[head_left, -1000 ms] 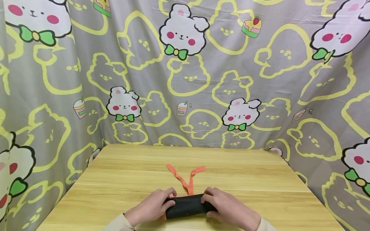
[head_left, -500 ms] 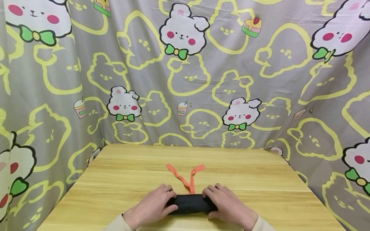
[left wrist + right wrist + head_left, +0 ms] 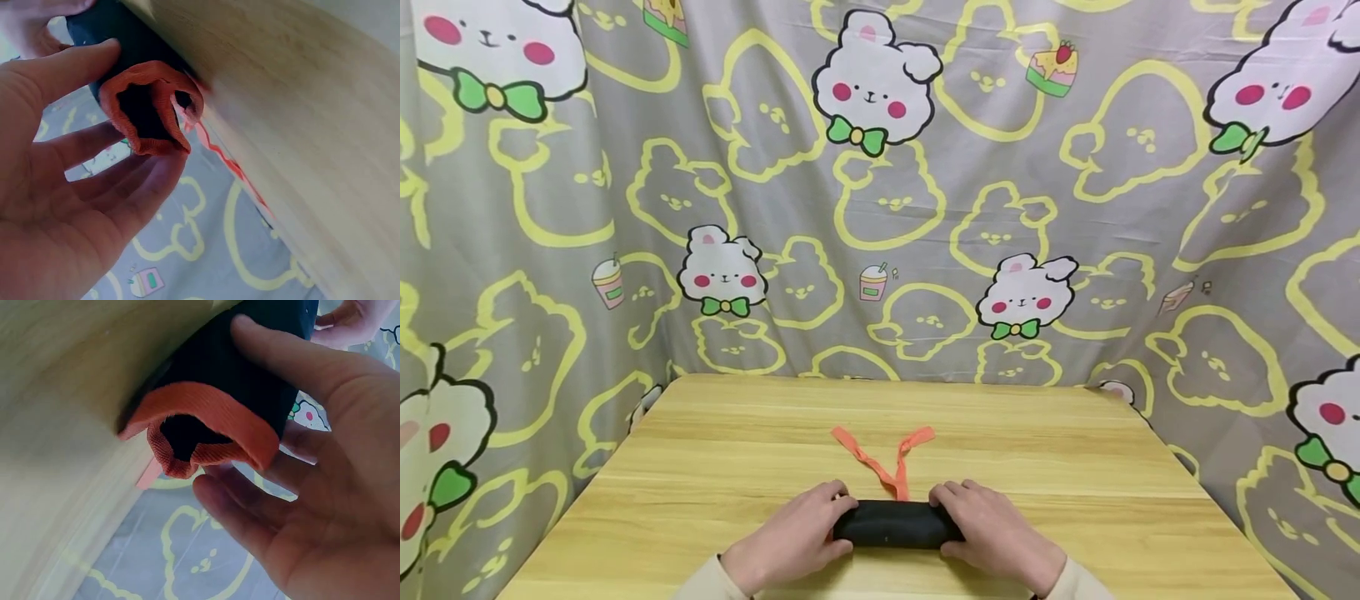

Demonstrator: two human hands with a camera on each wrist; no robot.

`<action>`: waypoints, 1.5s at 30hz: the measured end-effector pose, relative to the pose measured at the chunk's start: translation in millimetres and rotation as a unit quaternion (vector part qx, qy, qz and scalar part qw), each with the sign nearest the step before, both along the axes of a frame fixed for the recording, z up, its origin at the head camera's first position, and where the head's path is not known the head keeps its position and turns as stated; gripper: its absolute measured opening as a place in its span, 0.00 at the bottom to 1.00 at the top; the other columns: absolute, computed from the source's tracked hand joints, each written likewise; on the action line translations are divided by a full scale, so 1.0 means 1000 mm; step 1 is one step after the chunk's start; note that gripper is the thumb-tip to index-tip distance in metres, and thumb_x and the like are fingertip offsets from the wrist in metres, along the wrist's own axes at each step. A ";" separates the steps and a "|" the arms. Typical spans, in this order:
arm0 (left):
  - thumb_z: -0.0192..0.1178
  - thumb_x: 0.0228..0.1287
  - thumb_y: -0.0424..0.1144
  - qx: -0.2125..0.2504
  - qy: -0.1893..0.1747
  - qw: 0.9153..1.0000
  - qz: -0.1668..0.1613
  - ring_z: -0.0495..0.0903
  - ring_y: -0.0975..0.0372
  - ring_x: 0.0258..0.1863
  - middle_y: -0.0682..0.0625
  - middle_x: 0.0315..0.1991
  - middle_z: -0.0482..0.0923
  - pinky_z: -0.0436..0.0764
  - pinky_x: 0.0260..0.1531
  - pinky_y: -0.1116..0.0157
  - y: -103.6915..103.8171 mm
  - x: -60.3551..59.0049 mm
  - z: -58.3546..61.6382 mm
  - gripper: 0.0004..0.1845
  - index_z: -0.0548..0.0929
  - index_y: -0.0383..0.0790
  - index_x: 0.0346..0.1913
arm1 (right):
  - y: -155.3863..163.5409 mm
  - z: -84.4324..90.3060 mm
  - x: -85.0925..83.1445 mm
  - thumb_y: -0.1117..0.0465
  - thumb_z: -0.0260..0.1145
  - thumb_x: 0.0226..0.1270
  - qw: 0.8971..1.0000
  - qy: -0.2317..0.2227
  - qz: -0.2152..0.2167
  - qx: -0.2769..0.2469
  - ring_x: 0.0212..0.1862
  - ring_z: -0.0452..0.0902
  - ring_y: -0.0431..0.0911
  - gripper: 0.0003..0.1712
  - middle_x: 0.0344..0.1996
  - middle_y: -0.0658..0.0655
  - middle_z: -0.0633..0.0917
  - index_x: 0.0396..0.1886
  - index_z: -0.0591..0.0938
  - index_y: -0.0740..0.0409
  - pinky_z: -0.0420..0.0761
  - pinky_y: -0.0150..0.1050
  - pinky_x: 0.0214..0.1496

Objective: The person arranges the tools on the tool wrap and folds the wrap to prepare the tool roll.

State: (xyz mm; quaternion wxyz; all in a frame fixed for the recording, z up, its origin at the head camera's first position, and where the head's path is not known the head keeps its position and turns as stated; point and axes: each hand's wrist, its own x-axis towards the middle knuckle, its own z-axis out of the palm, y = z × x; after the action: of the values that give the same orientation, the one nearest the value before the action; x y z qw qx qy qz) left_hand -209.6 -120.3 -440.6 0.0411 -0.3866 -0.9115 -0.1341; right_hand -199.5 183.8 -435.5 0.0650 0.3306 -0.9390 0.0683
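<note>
In the head view a rolled black cloth [image 3: 895, 525] lies crosswise on the wooden table [image 3: 1037, 467], near its front edge. The left hand [image 3: 793, 537] grips the left end of the roll, its fingers curved over the top. The right hand [image 3: 992, 533] grips the right end the same way, fingers curled over the roll. Two orange straps [image 3: 887, 458] run from the far side of the roll toward the back of the table, spreading in a V and lying flat. A grey curtain with cartoon bunnies [image 3: 880, 208] hangs behind the table and along both sides of it.

In the left wrist view the left hand [image 3: 69, 206] cups the end of the roll [image 3: 134, 56], thumb on one side and fingers [image 3: 140, 194] on the other, half open rather than clenched. The end shows an orange hem [image 3: 150, 112] folded round a black core. The roll rests against the table [image 3: 300, 125].

In the right wrist view the right hand [image 3: 325, 481] holds the other end of the roll [image 3: 237, 362], thumb lying along the black cloth and fingers [image 3: 244, 519] loosely bent beneath. An orange hem [image 3: 212, 412] rims this end as well, touching the table [image 3: 62, 412].
</note>
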 end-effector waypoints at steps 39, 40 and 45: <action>0.63 0.74 0.40 0.097 -0.122 0.988 -0.018 0.74 0.70 0.34 0.60 0.33 0.74 0.76 0.37 0.70 -0.011 -0.014 -0.001 0.14 0.72 0.48 0.57 | 0.023 0.004 -0.015 0.50 0.65 0.76 0.986 -0.129 0.039 -0.095 0.49 0.80 0.36 0.17 0.52 0.43 0.82 0.60 0.80 0.46 0.82 0.39 0.48; 0.62 0.75 0.40 0.101 -0.127 0.987 -0.015 0.74 0.70 0.34 0.61 0.34 0.74 0.75 0.37 0.70 -0.011 -0.014 -0.001 0.13 0.72 0.48 0.56 | 0.024 0.004 -0.016 0.49 0.64 0.77 0.986 -0.131 0.036 -0.100 0.49 0.80 0.36 0.17 0.52 0.44 0.82 0.61 0.80 0.46 0.82 0.39 0.49; 0.60 0.76 0.40 0.107 -0.108 0.988 0.006 0.74 0.69 0.34 0.58 0.38 0.74 0.77 0.36 0.68 -0.010 -0.015 -0.003 0.12 0.76 0.46 0.57 | 0.025 -0.001 -0.021 0.49 0.63 0.77 0.979 -0.132 0.015 -0.154 0.37 0.74 0.36 0.15 0.45 0.46 0.80 0.55 0.76 0.49 0.76 0.34 0.38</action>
State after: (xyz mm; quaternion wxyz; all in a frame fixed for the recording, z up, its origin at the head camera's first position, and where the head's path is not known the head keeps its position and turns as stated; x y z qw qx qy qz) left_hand -224.7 -130.2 -443.3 -0.0161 -0.3582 -0.8932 -0.2712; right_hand -220.9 209.2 -436.7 -0.0108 0.3188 -0.9125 0.2559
